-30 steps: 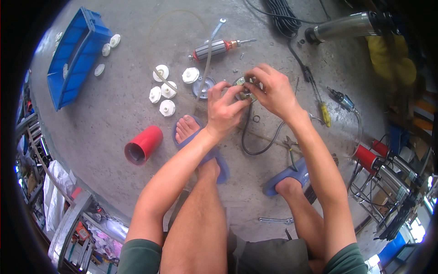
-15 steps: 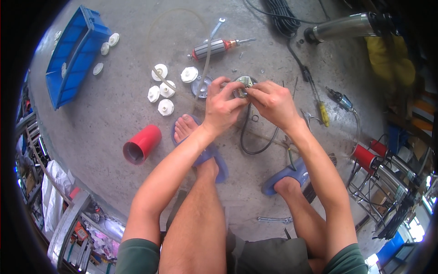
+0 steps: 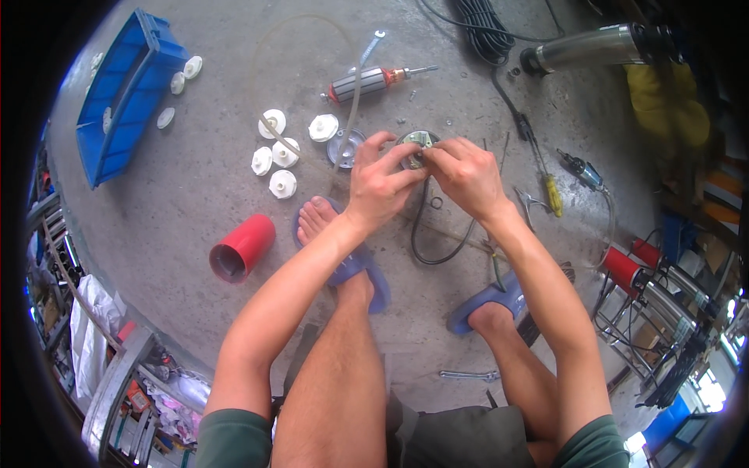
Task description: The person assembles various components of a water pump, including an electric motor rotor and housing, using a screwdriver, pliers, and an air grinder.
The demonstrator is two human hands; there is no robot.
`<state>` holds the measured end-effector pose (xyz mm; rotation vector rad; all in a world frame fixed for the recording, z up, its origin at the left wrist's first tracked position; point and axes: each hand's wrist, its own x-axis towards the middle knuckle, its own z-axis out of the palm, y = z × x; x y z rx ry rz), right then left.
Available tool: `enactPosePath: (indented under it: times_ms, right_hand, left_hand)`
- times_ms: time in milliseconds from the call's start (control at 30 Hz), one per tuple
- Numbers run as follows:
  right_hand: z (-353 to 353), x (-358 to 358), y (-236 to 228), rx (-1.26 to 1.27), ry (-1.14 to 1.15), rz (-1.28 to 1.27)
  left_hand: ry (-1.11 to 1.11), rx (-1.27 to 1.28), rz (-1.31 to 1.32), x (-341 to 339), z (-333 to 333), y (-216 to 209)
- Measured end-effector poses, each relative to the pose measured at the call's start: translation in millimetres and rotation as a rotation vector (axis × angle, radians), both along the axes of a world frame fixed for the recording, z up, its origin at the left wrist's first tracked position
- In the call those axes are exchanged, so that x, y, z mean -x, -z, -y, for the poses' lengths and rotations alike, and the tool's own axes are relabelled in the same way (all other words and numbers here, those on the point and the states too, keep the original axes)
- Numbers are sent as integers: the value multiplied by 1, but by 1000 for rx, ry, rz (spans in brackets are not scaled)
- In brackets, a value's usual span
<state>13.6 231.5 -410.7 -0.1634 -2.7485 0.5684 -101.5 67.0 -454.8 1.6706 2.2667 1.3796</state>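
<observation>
At one o'clock from the view's centre, a round silver metal part with a greenish inside (image 3: pixel 421 138) sits between the hands. The left hand (image 3: pixel 381 186) curls thumb and fingers around its rim, seemingly to steady it; the right hand (image 3: pixel 470 173) bunches its fingertips at the four-o'clock edge, but whether they pinch the part or something smaller, I cannot tell. Fingers cover its lower side. At six o'clock, a black rubbery cable (image 3: pixel 417 249) loops slackly; at nine, white round plastic pieces (image 3: pixel 285 153) stand grouped, perhaps for easy reach.
</observation>
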Motion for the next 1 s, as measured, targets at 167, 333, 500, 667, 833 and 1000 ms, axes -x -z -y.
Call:
enactPosePath:
  times_ms: [167,333,500,667,833,1000]
  right_hand:
    - [1,-2,5,-16,20,-79]
    - [4,-3,9,24,70,-125]
    - [1,-4,7,-16,21,-126]
    - [-12,3,0,-144,-160,41]
    - [-11,6,2,-268,-208,62]
    - [-10,13,-6,-238,-90,67]
  left_hand:
    - [-3,7,17,-2,1,-1]
    - [7,23,24,-2,5,-1]
    - [19,13,43,-3,6,1]
    - [46,47,47,0,8,-7]
    - [48,85,42,0,12,-7]
    - [74,91,36,2,13,-10]
